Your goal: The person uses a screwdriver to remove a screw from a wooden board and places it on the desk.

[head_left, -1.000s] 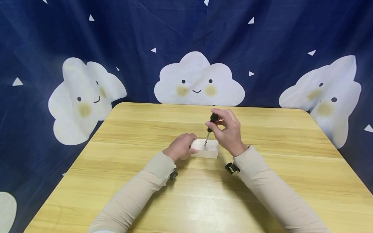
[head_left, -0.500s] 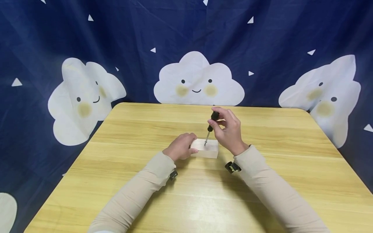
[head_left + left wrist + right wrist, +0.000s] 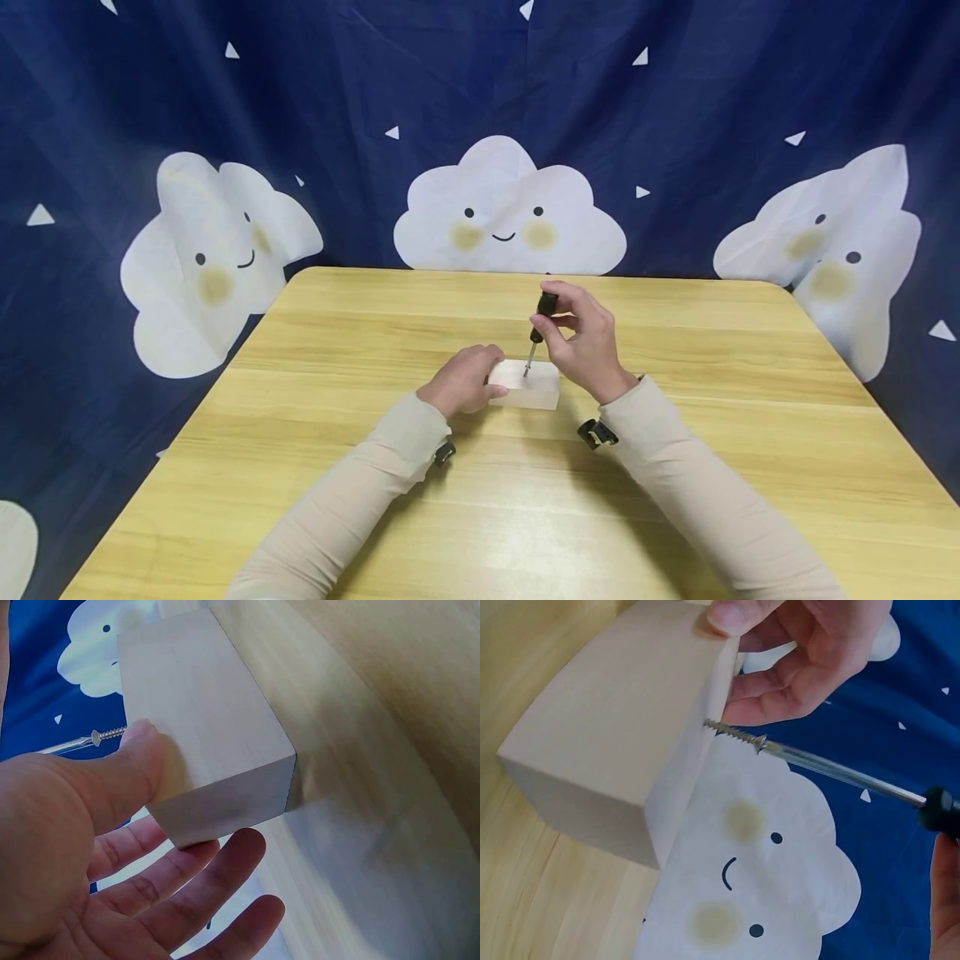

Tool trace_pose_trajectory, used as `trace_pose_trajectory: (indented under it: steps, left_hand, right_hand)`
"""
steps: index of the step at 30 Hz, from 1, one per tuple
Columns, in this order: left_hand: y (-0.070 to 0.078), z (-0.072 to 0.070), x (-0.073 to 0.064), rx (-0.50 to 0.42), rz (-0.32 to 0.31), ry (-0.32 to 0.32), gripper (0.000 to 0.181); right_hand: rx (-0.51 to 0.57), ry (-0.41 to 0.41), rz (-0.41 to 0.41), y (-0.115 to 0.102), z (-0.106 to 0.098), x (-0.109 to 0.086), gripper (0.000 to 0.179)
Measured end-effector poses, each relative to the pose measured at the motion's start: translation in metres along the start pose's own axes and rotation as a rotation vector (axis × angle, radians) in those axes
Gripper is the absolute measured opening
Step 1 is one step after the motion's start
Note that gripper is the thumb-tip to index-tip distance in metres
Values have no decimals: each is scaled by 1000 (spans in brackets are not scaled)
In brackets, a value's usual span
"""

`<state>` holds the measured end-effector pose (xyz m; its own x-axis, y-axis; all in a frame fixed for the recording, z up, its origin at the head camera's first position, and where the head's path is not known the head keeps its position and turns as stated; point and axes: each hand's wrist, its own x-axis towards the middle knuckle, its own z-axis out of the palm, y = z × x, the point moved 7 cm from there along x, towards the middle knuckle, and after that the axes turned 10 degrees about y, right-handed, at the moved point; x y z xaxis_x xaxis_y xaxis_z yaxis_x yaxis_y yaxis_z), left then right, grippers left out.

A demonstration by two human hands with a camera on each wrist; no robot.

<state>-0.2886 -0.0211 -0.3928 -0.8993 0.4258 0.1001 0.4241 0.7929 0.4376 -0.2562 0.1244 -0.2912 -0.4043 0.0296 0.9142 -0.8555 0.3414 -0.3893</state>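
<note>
A pale wooden block (image 3: 536, 398) lies on the table, its left end gripped by my left hand (image 3: 467, 379) with the thumb on the near side and fingers at the far side. My right hand (image 3: 588, 342) holds a screwdriver (image 3: 546, 305) by its black handle, tilted slightly, between thumb and fingers. In the right wrist view the shaft (image 3: 840, 772) meets the head of a screw (image 3: 739, 733), whose point is at the block's top face. Most of the screw's thread shows outside the wood. The left wrist view also shows the screw (image 3: 111, 734) beyond the thumb.
The wooden table (image 3: 480, 517) spreads around both forearms. Behind it hangs a dark blue curtain (image 3: 337, 100) with smiling white clouds and small triangles. A small black device (image 3: 597, 433) sits at the right wrist, and another black device (image 3: 445, 453) at the left.
The right thumb and fingers have shifted slightly on the screwdriver handle. The left hand and block stay in place; the whole view has drifted a little.
</note>
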Motion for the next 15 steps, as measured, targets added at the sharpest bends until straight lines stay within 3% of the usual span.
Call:
trace_pose_trajectory:
  steps: [7, 15]
  left_hand:
    - [1, -2, -1, -4, 22, 12, 42]
    - [2, -2, -2, 1, 21, 13, 42]
  right_hand:
    - [-10, 18, -36, -4, 3, -1, 49]
    - [-75, -2, 11, -1, 2, 1, 43]
